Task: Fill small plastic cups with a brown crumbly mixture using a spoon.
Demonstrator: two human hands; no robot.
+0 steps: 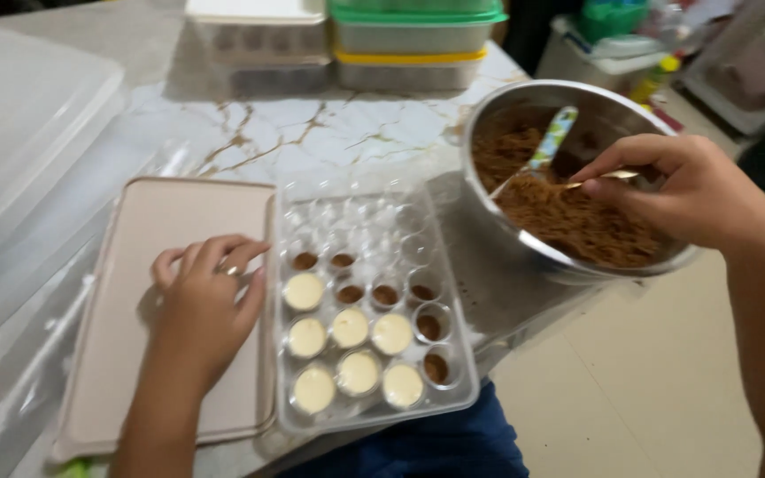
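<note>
Over the steel bowl [498, 230], right hand [692, 190] pinches, apparently, a spoon [608, 178].

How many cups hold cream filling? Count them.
7 cups in the clear tray: one at left above, three in the middle row, three in the nearest row. None looks hidden.

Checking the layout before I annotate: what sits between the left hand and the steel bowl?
In the head view, the clear compartment tray lies between the left hand and the steel bowl.
</note>
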